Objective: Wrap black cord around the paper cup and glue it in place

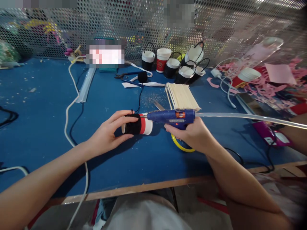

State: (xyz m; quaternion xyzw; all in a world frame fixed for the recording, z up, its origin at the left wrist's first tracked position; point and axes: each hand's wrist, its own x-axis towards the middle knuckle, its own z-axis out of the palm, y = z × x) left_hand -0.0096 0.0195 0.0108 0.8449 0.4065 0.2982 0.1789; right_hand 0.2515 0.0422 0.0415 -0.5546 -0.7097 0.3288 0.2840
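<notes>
My left hand [116, 129] grips a paper cup [146, 124] lying on its side, its fingers and thumb around the part wound with black yarn. A red band and a white end of the cup still show. In my right hand [195, 132] is a blue hot glue gun [170, 116] with a small red light lit; its nozzle meets the cup where the black yarn borders the red. A long clear glue stick [240, 117] runs out of the gun's back to the right. From the cup, black yarn leads up to a small ball [142, 77].
Yellow-handled scissors [183, 147] lie partly under my right hand, beside a bundle of cream sticks [183, 95]. Black-wrapped cups with handles [171, 67] and pliers [124, 75] stand or lie behind. A white cable [68, 127] crosses the left; pink scraps [271, 76] lie right.
</notes>
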